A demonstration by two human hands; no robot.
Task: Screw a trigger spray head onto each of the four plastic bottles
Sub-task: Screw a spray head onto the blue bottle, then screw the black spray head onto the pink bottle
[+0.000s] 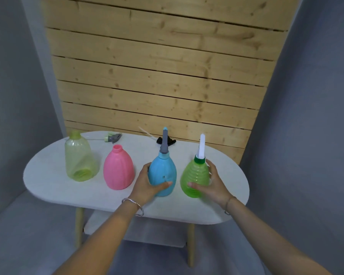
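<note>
Head view: white oval table (48, 175) with four bottles in a row running 9 to 3 o'clock, all upright, long axis vertical, necks up. Left hand (147, 184) grips the blue bottle (163, 171) low on its body, fingers curled round the 9 o'clock side, thumb across the front. Right hand (213, 185) wraps the green bottle (196, 175) from its 3 o'clock side, thumb in front. Blue bottle carries a grey spray head (164, 143), green bottle a white spray head (201, 147); both heads stretch toward 12 o'clock. Pink bottle (118, 171) and yellow-green bottle (79, 157) stand at 9 o'clock, necks open. Loose grey trigger head (113, 137) lies on its side at 11 o'clock, tube toward 9. Black trigger head (170, 141) lies at 12 o'clock behind the blue bottle.
</note>
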